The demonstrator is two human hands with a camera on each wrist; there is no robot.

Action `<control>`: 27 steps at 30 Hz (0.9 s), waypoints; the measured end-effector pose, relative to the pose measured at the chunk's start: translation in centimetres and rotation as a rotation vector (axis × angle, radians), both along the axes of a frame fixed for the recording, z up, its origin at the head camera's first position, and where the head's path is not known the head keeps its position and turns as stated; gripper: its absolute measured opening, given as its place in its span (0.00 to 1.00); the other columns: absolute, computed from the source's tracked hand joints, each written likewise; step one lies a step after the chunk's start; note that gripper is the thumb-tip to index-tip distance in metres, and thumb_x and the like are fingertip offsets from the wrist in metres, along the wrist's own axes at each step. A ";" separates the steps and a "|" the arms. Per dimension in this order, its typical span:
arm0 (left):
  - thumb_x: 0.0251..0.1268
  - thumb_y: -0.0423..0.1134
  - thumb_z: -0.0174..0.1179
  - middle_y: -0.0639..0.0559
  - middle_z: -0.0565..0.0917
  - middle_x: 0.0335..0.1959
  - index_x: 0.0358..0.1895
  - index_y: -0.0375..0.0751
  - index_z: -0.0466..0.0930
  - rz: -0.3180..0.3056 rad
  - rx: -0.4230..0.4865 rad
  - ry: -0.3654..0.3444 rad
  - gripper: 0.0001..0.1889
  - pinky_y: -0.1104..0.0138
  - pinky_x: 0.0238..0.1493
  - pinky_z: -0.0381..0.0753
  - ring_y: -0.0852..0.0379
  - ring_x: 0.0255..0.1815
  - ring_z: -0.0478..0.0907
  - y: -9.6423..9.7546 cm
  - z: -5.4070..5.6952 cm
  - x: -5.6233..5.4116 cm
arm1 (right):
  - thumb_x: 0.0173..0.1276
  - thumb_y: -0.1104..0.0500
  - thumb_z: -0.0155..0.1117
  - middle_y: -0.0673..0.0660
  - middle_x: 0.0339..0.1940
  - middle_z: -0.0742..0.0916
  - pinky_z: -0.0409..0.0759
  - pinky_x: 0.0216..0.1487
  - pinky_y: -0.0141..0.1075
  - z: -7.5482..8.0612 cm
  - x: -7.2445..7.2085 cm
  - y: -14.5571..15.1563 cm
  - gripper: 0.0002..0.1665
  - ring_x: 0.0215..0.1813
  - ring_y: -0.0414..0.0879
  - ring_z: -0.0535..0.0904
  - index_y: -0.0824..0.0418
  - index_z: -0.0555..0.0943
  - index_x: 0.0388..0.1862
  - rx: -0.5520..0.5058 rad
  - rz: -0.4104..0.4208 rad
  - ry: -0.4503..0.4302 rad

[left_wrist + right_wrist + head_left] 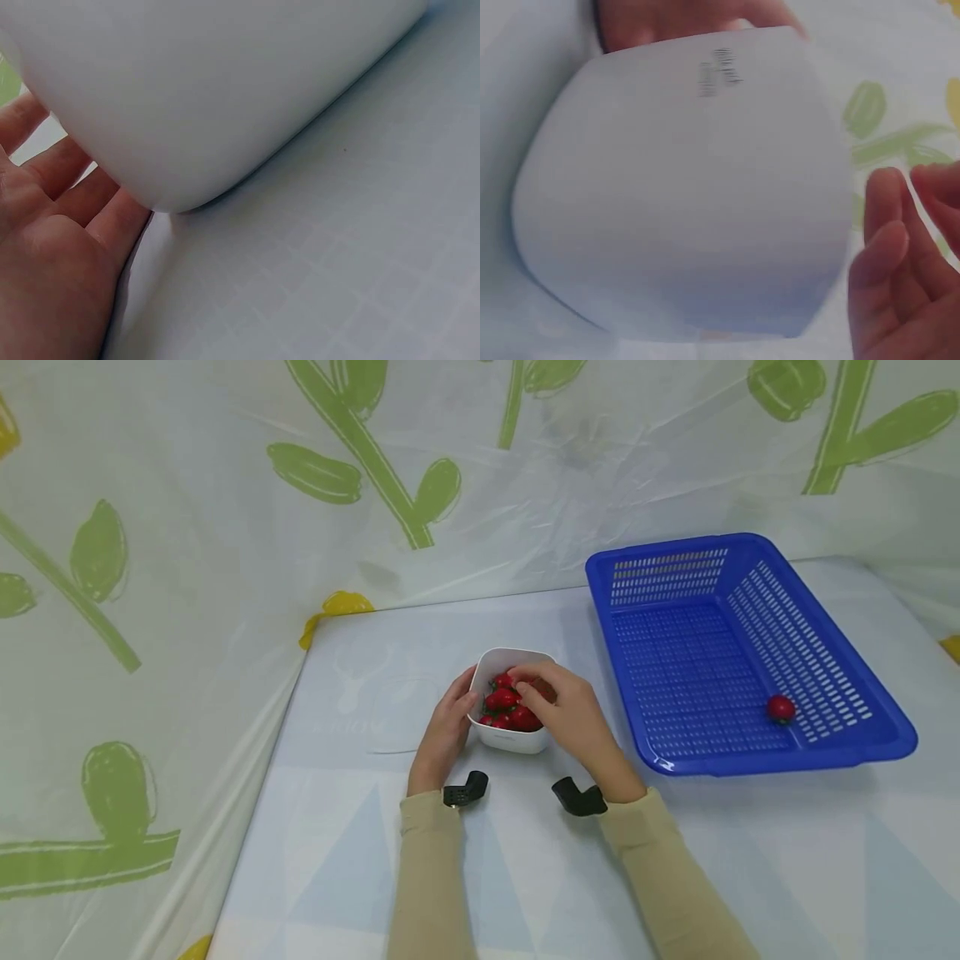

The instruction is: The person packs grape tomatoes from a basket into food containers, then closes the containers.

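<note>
A white square container (513,740) stands on the table and holds several small glossy red fruits (501,700) with bits of green. Their exact kind is unclear. My left hand (445,735) holds the container's left side, its thumb by the near left rim; in the left wrist view its fingers bend behind the white wall. Over the right part of the opening hovers my right hand (573,714), thumb and forefinger above the fruits. From the right wrist, nothing shows between that hand's slightly bent fingers (885,191). The fruits directly beneath it are partly hidden.
A blue plastic basket (626,681) with slotted walls sits to the right, with one round red fruit (781,708) near its right wall. A pale, flat, clear-looking sheet (393,748) lies left of the container. Behind the table hangs a leaf-patterned sheet (487,560).
</note>
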State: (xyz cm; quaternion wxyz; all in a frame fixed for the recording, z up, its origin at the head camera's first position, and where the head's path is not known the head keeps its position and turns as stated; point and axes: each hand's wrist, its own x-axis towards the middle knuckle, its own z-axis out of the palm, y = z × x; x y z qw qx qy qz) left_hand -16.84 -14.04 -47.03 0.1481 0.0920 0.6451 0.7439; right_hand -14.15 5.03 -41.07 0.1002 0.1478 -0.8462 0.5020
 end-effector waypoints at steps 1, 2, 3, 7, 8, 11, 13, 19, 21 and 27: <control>0.68 0.45 0.44 0.58 0.60 0.65 0.66 0.55 0.59 0.000 0.003 0.002 0.23 0.58 0.65 0.52 0.59 0.65 0.56 0.0 0.0 0.0 | 0.64 0.55 0.57 0.46 0.42 0.81 0.77 0.40 0.34 0.3 0.1 0.1 0.13 0.41 0.39 0.76 0.53 0.79 0.46 -0.010 0.016 -0.021; 0.68 0.45 0.43 0.58 0.60 0.65 0.66 0.55 0.59 -0.002 0.007 0.005 0.23 0.58 0.64 0.52 0.59 0.65 0.56 -0.1 -0.1 -0.1 | 0.64 0.54 0.57 0.46 0.43 0.81 0.77 0.40 0.35 0.6 0.2 0.2 0.13 0.41 0.39 0.76 0.52 0.79 0.47 -0.012 0.032 -0.043; 0.68 0.44 0.43 0.58 0.61 0.65 0.66 0.55 0.59 -0.003 0.011 0.007 0.22 0.58 0.64 0.52 0.59 0.65 0.56 -0.1 -0.1 -0.1 | 0.64 0.53 0.57 0.46 0.43 0.81 0.77 0.40 0.35 0.9 0.3 0.3 0.14 0.41 0.40 0.76 0.51 0.78 0.47 -0.008 0.051 -0.064; 0.68 0.44 0.44 0.58 0.61 0.65 0.65 0.56 0.59 -0.003 0.036 -0.006 0.22 0.58 0.65 0.52 0.59 0.65 0.56 -0.2 -0.3 -0.3 | 0.63 0.51 0.57 0.46 0.43 0.80 0.77 0.39 0.35 1.9 0.8 0.7 0.15 0.40 0.42 0.77 0.50 0.77 0.49 0.010 0.127 -0.140; 0.68 0.43 0.44 0.58 0.61 0.65 0.65 0.55 0.60 -0.004 0.045 -0.012 0.22 0.58 0.65 0.51 0.59 0.65 0.56 -0.2 -0.4 -0.4 | 0.63 0.51 0.57 0.46 0.43 0.80 0.77 0.38 0.35 2.1 0.9 0.9 0.15 0.39 0.42 0.77 0.50 0.77 0.49 0.017 0.142 -0.152; 0.68 0.44 0.45 0.59 0.61 0.64 0.64 0.57 0.61 0.000 0.053 -0.037 0.22 0.57 0.65 0.50 0.59 0.65 0.56 -0.2 -0.6 -0.4 | 0.64 0.52 0.57 0.46 0.42 0.80 0.77 0.37 0.35 2.7 1.2 1.2 0.15 0.39 0.41 0.76 0.50 0.77 0.49 0.030 0.171 -0.175; 0.67 0.45 0.46 0.60 0.61 0.64 0.64 0.59 0.61 -0.001 0.044 -0.049 0.22 0.57 0.65 0.50 0.59 0.65 0.56 -0.1 -0.6 -0.3 | 0.64 0.52 0.56 0.45 0.40 0.80 0.77 0.37 0.36 3.1 1.4 1.5 0.14 0.39 0.41 0.75 0.50 0.77 0.49 0.045 0.187 -0.178; 0.67 0.46 0.45 0.58 0.61 0.65 0.65 0.57 0.60 0.001 0.039 -0.033 0.23 0.58 0.65 0.51 0.59 0.65 0.56 0.1 -0.3 0.1 | 0.65 0.53 0.56 0.43 0.40 0.80 0.76 0.39 0.39 4.1 2.0 2.1 0.14 0.41 0.38 0.74 0.49 0.77 0.49 0.069 0.231 -0.167; 0.67 0.45 0.45 0.57 0.61 0.65 0.65 0.54 0.59 0.005 0.048 -0.023 0.23 0.58 0.65 0.51 0.59 0.65 0.56 0.1 -0.2 0.1 | 0.65 0.53 0.55 0.45 0.40 0.80 0.76 0.39 0.39 4.4 2.2 2.3 0.14 0.42 0.39 0.74 0.50 0.77 0.50 0.073 0.241 -0.174; 0.68 0.42 0.44 0.57 0.61 0.65 0.66 0.53 0.59 -0.002 0.054 -0.007 0.23 0.56 0.64 0.51 0.58 0.65 0.56 -0.2 -0.5 -0.3 | 0.64 0.50 0.55 0.47 0.41 0.81 0.75 0.39 0.39 4.6 2.6 3.0 0.15 0.41 0.39 0.74 0.51 0.77 0.49 0.103 0.245 -0.192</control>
